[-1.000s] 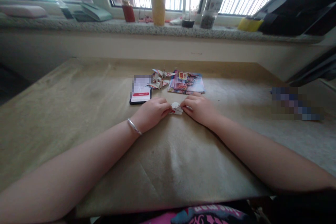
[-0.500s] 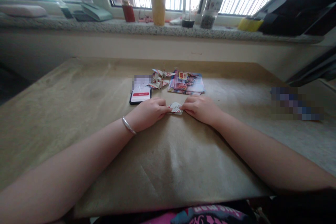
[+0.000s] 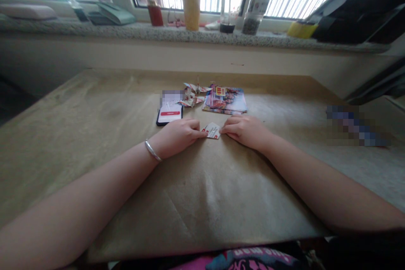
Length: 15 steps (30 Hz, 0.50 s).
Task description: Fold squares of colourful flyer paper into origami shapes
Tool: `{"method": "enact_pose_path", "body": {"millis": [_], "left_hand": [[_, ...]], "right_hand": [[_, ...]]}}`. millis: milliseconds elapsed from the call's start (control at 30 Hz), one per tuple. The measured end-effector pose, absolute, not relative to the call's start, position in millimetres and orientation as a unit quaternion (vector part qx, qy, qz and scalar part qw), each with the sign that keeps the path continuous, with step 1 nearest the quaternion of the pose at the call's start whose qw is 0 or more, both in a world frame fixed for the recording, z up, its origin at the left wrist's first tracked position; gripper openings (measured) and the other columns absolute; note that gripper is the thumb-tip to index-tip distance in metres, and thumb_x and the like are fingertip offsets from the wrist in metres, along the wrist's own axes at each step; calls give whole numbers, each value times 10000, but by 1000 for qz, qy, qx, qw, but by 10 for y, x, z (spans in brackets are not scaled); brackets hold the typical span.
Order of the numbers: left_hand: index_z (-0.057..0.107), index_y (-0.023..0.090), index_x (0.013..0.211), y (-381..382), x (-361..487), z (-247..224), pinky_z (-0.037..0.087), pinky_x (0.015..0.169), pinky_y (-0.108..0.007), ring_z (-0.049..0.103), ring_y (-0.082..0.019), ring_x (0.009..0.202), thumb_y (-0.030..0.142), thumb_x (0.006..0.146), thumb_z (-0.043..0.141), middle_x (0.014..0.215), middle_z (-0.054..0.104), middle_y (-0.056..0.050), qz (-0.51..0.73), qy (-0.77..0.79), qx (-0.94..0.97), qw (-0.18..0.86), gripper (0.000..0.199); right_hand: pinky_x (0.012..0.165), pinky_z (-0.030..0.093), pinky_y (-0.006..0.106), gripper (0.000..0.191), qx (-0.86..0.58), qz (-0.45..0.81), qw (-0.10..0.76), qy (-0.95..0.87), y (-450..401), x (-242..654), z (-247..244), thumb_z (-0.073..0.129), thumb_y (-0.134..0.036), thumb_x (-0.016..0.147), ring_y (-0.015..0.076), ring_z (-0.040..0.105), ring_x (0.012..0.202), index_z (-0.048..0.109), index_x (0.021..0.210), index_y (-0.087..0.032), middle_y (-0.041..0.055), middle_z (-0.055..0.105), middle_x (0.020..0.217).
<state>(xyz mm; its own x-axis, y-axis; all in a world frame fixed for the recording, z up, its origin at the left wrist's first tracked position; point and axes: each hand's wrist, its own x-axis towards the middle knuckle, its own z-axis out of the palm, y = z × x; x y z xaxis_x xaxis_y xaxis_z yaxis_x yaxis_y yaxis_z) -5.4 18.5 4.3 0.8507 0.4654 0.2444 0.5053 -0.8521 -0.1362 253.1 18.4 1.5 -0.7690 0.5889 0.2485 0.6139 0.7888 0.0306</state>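
A small folded piece of paper (image 3: 213, 130), white with red patches and dark print, lies on the table between my two hands. My left hand (image 3: 181, 136) is closed, its thumb and finger pinching the paper's left corner. From the other side, my right hand (image 3: 243, 130) grips the right edge with its fingertips, the other fingers curled. Just behind my left hand lies a phone (image 3: 170, 114) with a lit screen. Beyond the paper are folded paper cranes (image 3: 192, 99) and a stack of colourful printed leaflets (image 3: 225, 100).
A tan cover spreads over the table (image 3: 202, 202). A blurred-out flat item (image 3: 357, 126) lies at the right. On the stone windowsill (image 3: 126, 31) stand a red jar (image 3: 155, 13), a tall yellow cylinder (image 3: 191, 0), clear containers and a black bag (image 3: 357, 8).
The folded paper has turned slightly and now shows more of its face, with red patches visible at its left and lower edges. Both hands have shifted only a little.
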Motion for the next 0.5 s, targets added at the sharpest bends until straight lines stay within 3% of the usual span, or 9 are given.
{"method": "enact_pose_path", "body": {"millis": [167,367,500], "left_hand": [[688,288,1085,173,-57,35,383,597,-217,526,-104,664,295,979,429,798,592,-31,-107,-260,-954,100,281],[672,244,1116,169,-53,9,432,651,-230,547,-123,734,225,961,418,869,617,-51,-136,-259,-953,79,298],[666,202,1102,157,-37,15,453,689,-251,562,-143,781,193,949,413,903,629,-65,-150,-259,-952,61,296]], "right_hand": [[675,397,277,228,-325,-32,132,-936,199,2547,-2,517,-185,893,177,605,808,729,949,-244,40,701,892],[700,438,278,179,-383,60,234,-891,246,2532,-106,565,-174,825,167,611,760,693,948,-198,46,701,832],[704,446,283,161,-392,68,240,-886,235,2508,-111,574,-172,817,167,605,749,668,947,-177,55,694,838]]}}
